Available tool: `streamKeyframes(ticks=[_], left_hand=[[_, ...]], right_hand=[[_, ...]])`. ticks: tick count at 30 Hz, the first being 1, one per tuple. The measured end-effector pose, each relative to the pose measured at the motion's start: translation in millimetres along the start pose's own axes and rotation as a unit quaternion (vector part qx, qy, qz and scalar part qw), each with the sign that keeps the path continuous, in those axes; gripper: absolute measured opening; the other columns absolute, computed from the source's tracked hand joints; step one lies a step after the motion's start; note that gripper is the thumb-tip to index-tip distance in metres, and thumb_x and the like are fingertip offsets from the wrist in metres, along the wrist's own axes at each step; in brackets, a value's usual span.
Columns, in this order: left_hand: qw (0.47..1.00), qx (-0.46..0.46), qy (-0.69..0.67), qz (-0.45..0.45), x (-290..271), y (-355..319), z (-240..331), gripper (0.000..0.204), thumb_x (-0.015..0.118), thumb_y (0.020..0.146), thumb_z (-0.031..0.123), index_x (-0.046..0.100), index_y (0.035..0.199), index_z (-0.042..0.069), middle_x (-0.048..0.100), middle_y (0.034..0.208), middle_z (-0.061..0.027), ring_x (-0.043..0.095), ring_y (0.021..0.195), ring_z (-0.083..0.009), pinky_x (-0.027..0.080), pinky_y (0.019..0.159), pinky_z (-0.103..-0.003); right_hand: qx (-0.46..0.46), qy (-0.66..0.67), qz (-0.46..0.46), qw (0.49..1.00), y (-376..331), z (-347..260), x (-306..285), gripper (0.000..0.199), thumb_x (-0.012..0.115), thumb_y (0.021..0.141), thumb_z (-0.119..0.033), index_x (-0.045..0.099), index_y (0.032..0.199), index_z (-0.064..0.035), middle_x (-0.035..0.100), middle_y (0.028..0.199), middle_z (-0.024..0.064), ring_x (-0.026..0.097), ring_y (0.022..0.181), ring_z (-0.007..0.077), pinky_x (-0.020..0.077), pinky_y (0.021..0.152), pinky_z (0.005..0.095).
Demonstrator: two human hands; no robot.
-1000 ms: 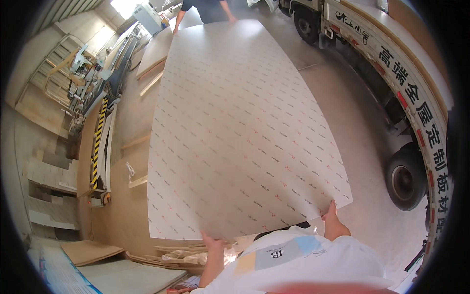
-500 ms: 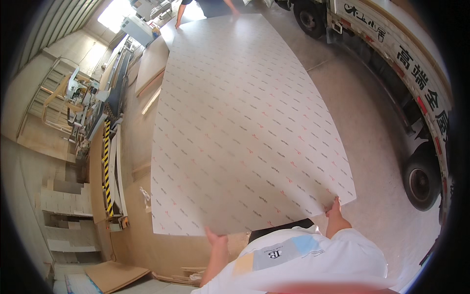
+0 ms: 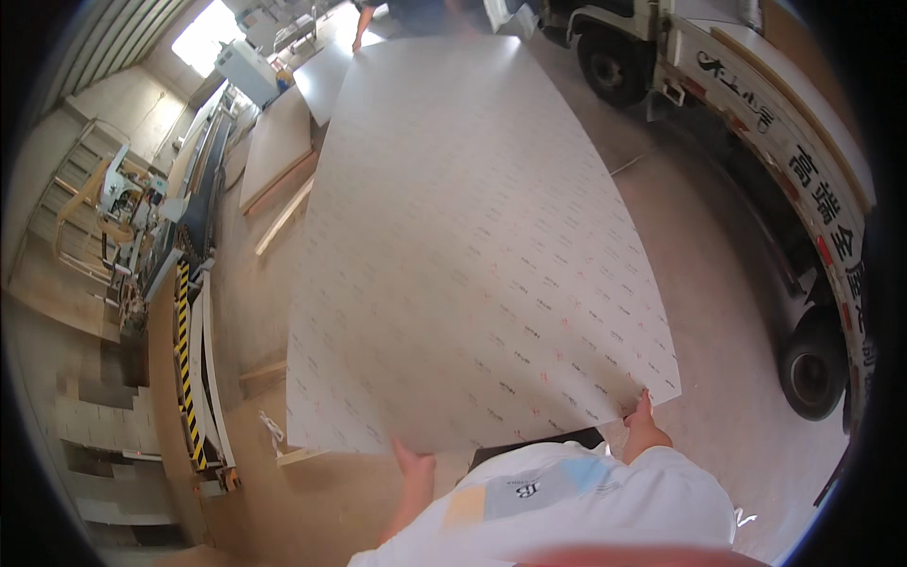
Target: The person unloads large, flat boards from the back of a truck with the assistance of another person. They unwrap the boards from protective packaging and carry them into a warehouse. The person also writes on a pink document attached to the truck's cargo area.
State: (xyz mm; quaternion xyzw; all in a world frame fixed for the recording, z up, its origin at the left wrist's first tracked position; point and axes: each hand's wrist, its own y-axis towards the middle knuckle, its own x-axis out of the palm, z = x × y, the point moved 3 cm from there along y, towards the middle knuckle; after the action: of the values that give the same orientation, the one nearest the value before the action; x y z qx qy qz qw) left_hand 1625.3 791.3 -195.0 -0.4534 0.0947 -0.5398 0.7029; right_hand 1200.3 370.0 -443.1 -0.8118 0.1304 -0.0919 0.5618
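Two people carry a large white panel [image 3: 472, 246] across a workshop floor beside a truck [image 3: 784, 180].

The left hand [image 3: 413, 463] and right hand [image 3: 641, 414] each grip the near edge at lower centre; a co-worker's hand [image 3: 359, 38] holds the far end at the top of the frame. The panel fills mid-frame, aloft and level. The carry looks under way; the next move calls for steady, matched steps.

truck [image 3: 784, 189] close right, machine [image 3: 194, 283] left, open floor [image 3: 718, 312] between
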Motion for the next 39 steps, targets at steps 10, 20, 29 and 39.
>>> streamKeyframes(ticks=[10,20,29,39], left_hand=[[1.000,0.015,0.011,-0.023,100.7,149.1,112.6,0.062,0.050,0.099,0.060,0.050,0.143,0.016,0.053,0.145,-0.0043,0.051,0.131,-0.0299,0.042,0.110,-0.048],[0.999,-0.021,0.033,0.019,230.9,265.4,160.7,0.060,0.038,0.103,0.056,0.050,0.144,0.014,0.055,0.144,-0.0047,0.050,0.133,-0.0307,0.041,0.110,-0.050],[0.999,-0.037,0.021,-0.002,333.9,402.8,222.5,0.063,0.037,0.105,0.053,0.043,0.148,0.007,0.048,0.151,-0.0104,0.046,0.136,-0.0336,0.037,0.114,-0.050],[0.997,-0.065,0.033,-0.022,419.1,591.9,301.7,0.062,0.040,0.104,0.053,0.043,0.149,0.010,0.049,0.150,-0.0093,0.047,0.135,-0.0342,0.038,0.114,-0.052]], right_hand=[[0.005,0.061,0.015,0.998,-45.7,30.7,190.3,0.073,0.061,0.092,-0.063,0.047,0.147,-0.0173,0.051,0.146,0.0052,0.053,0.128,0.0292,0.0442,0.101,0.0526],[0.023,0.088,0.049,0.995,-72.3,10.7,368.7,0.062,0.062,0.093,-0.060,0.051,0.140,-0.0219,0.056,0.138,0.0039,0.059,0.120,0.0268,0.0543,0.077,0.0446],[-0.004,0.076,0.058,0.995,-95.6,7.3,533.9,0.069,0.059,0.095,-0.061,0.047,0.146,-0.0165,0.055,0.141,0.0067,0.056,0.125,0.0311,0.0515,0.093,0.0509],[-0.030,0.099,0.033,0.994,-104.9,31.2,718.2,0.072,0.060,0.092,-0.063,0.048,0.145,-0.0163,0.057,0.140,0.0073,0.058,0.123,0.0322,0.0526,0.092,0.0522]])
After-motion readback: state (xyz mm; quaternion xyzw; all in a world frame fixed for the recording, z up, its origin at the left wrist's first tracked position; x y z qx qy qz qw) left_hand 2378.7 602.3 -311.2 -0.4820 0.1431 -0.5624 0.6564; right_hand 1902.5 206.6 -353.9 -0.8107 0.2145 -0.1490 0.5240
